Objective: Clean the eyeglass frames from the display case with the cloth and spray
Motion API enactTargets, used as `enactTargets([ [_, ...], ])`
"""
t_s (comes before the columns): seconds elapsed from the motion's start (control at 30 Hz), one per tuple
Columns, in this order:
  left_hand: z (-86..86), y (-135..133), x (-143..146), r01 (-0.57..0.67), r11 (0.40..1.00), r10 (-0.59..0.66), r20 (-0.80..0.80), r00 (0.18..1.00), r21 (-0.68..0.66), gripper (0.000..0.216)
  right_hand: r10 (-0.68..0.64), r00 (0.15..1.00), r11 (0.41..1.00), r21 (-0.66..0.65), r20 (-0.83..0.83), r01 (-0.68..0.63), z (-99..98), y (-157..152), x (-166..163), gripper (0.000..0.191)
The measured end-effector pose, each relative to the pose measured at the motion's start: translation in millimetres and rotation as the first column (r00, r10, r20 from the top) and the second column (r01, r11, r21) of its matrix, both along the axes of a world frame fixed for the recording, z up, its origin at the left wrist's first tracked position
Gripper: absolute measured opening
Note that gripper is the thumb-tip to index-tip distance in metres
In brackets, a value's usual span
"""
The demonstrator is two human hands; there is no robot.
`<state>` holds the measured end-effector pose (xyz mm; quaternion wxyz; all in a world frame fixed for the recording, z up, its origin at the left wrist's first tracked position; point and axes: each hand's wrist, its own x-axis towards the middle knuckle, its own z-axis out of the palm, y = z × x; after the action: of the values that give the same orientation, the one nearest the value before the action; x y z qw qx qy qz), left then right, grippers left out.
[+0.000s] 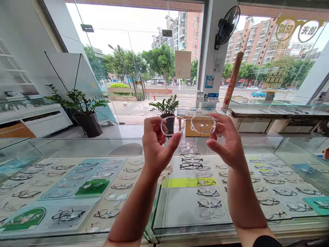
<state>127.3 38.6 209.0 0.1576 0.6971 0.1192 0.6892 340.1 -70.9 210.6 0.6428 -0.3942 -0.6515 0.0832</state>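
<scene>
A pair of clear-framed eyeglasses is held up level above the glass display counter, its lenses side by side. My left hand grips the left end of the frame, fingers curled behind it and thumb stretched below. At the other end my right hand pinches the frame near its hinge, with the thumb apart underneath. The temples are mostly hidden behind my fingers. Beneath my hands, rows of eyeglasses lie in the glass display case, dark-rimmed and clear ones among them.
Glass counter edges run below my forearms. Past the counter stand a potted plant on the left and another potted plant in the middle. Further display counters line the window, and a black wall fan hangs on a pillar.
</scene>
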Motion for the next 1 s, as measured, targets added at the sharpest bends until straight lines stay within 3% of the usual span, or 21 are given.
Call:
enactTargets([
  [0.13,-10.4,6,3,0.004,1.0,-0.005,-0.037,0.999,-0.023,0.044,-0.091,0.995,0.996,0.016,0.051,0.091,-10.8,4,4,0.06],
  [0.33,-15.2,5,6,-0.044,0.998,0.042,-0.037,0.998,-0.051,0.049,-0.213,0.976,0.977,0.034,0.044,0.212,-11.4,6,5,0.054],
  [0.57,-17.4,20,9,-0.133,0.991,0.132,-0.06,0.989,-0.016,0.051,-0.221,0.973,0.975,-0.009,0.064,0.222,-9.1,17,10,0.047],
  [0.7,-19.3,26,13,-0.177,0.984,0.175,-0.072,0.982,-0.014,0.05,-0.181,0.978,0.982,-0.029,0.105,0.185,-9.4,19,14,0.054],
  [1.0,-16.5,25,14,-0.21,0.975,0.218,-0.121,0.968,0.075,0.054,-0.345,0.928,0.938,0.041,0.142,0.343,-10.3,24,19,0.059],
])
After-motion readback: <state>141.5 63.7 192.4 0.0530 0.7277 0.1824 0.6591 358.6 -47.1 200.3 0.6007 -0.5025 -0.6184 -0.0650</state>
